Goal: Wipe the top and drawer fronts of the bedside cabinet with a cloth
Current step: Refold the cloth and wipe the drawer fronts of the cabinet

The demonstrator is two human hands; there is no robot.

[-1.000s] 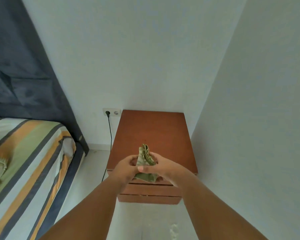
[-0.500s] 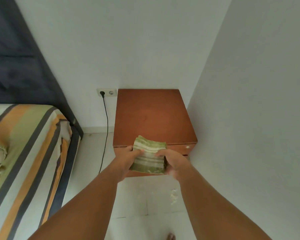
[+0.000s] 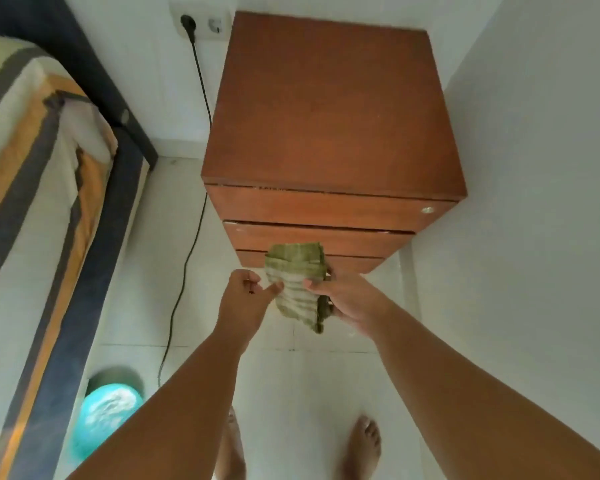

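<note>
Our right hand (image 3: 349,301) grips the folded green striped cloth (image 3: 297,271) at six o'clock of the brown wooden bedside cabinet (image 3: 329,109); the left hand (image 3: 243,301), curled, touches its edge by the thumb, pinch unclear; we should flatten the cloth first.

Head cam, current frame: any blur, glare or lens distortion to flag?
Head view: wide-angle stretch, the cabinet tapers sharply toward the floor; light soft and even, no hard shadows; one small glint on the drawer knob; teal object at lower left is blurred; cloth in the right hand reads fairly sharp.
</note>
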